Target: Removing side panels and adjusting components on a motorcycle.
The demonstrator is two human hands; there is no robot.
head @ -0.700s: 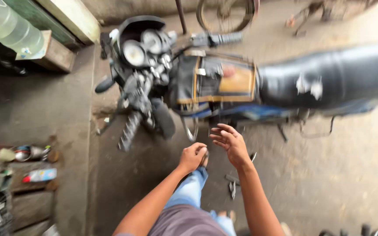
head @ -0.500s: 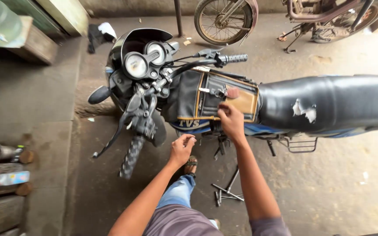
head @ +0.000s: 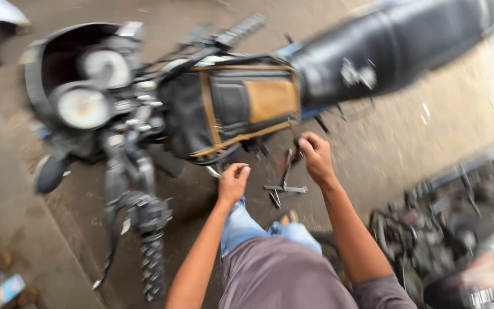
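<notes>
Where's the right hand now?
Head view, centre: the right hand is just below the motorcycle's tank cover, right of the left hand, above the metal stand.

one motorcycle with two round gauges, one black seat, two hands.

The whole view is smeared by motion blur. The motorcycle's seat runs out past the top and right edges, so its rear is unseen. The tank bag hides the engine side below it, and the right hand covers whatever its curled fingers grip there. The left hand conceals its fingertips' contact; whether it holds anything cannot be told. The dials are too blurred to read. The dark machine parts at right are an indistinct, edge-cropped heap.
</notes>
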